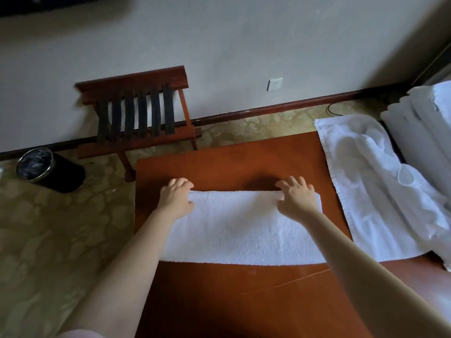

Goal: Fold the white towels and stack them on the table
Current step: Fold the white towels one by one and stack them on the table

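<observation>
Nearby | folded towel (244, 228) on table (244, 157) | loose towel heap (371, 181) right | rack (136, 111), bin (48, 169) beyond

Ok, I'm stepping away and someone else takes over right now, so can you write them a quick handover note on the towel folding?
Left hand: fingers curled over the far edge of the towel, near its left end.
Right hand: grips the same edge near its right end.
The towel lies flat across the table; loose towels lie crumpled at the table's right side.
Done: this towel looks partly folded.
Left: finish it, fold the loose ones, stack them.
</observation>
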Demonstrator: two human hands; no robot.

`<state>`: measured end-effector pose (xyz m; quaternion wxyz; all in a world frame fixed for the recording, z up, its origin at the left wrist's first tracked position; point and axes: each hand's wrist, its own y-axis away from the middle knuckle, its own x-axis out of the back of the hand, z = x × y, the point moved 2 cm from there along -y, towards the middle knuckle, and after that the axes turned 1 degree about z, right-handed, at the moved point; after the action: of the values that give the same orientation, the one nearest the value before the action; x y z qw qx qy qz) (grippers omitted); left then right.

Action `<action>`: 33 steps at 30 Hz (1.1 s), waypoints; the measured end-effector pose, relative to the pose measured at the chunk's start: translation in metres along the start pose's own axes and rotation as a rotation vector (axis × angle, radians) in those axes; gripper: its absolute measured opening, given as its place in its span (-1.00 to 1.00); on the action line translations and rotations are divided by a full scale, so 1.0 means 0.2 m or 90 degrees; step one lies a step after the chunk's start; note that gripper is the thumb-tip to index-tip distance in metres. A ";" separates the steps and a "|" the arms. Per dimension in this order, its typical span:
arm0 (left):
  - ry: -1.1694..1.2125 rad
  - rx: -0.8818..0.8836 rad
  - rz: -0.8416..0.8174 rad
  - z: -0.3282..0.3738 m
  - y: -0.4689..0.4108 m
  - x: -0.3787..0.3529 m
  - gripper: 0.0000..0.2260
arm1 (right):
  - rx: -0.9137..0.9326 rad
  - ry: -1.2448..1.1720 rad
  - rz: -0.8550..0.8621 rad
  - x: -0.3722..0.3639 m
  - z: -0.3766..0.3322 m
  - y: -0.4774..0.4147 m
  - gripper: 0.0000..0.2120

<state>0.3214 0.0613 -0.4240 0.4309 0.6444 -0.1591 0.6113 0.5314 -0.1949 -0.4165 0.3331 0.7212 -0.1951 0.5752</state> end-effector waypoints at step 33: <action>-0.156 -0.122 0.152 0.04 0.49 0.17 -0.84 | 0.199 0.063 0.132 0.27 -0.15 0.42 -0.72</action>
<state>0.2616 0.0087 -0.3563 0.3924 0.6465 -0.3433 0.5570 0.4691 -0.2270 -0.3406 0.1655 0.7112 -0.1603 0.6642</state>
